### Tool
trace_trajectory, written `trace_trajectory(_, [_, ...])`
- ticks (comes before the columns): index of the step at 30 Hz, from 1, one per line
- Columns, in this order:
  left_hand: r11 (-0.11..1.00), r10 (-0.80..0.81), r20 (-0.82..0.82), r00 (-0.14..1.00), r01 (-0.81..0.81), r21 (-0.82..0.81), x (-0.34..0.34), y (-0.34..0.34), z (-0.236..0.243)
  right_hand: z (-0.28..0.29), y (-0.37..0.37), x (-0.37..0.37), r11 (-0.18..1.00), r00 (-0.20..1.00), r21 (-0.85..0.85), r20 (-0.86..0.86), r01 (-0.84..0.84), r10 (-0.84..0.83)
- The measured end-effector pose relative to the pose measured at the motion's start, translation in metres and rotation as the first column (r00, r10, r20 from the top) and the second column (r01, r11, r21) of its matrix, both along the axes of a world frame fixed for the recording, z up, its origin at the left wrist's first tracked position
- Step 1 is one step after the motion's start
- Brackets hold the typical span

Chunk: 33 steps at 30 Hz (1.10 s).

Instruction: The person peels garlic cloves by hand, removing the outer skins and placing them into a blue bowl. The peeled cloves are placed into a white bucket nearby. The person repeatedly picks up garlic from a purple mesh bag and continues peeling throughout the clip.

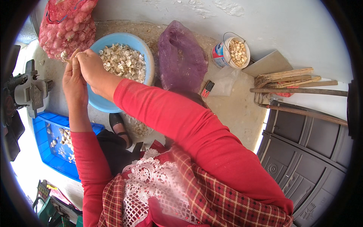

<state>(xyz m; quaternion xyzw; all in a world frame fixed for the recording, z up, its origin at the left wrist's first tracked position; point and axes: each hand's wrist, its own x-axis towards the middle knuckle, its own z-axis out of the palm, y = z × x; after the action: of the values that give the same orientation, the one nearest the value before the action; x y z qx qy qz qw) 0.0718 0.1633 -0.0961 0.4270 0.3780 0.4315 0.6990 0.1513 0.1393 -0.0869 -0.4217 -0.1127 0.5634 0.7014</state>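
Both my hands are raised together over the left rim of a light blue basin (152,60), just below a red mesh bag (68,30) full of what look like garlic bulbs. My right hand (92,67) is closed, its fingers pinched together against the tips of my left hand (74,83). The left fingers point upward and are also closed. A thin pale bit shows at the fingertips, too small to name. In the basin lie many dry, whitish garlic scraps (124,62).
A blue crate (45,153) with some bulbs sits at lower left, near my shoe (120,130). Beyond the basin lie a purple mesh sack (181,60), a red phone (207,88) and a bucket (219,55) of cloves. Brooms and long-handled tools (298,91) lean at right.
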Motion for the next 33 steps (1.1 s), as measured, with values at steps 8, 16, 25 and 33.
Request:
trace_trajectory(8, [0.996,-0.074,-0.088,0.993,0.078,0.035,-0.007,0.002,0.000,0.004,0.000,0.009,0.996,0.987,-0.025,-0.137,-0.086,0.082])
trace_trajectory(16, [0.990,-0.088,-0.177,0.980,0.106,0.092,-0.010,0.005,-0.008,0.004,0.000,0.005,1.000,0.997,-0.012,-0.071,0.008,-0.009])
trace_trajectory(25, [0.952,-0.081,-0.294,0.952,0.161,0.261,0.000,-0.008,0.002,-0.001,0.003,0.008,0.993,0.986,0.016,-0.114,0.121,-0.118])
trace_trajectory(33, [0.948,-0.127,-0.195,0.972,0.177,0.266,0.006,-0.016,0.016,-0.003,0.010,0.023,0.995,0.932,-0.095,-0.355,0.039,-0.071])
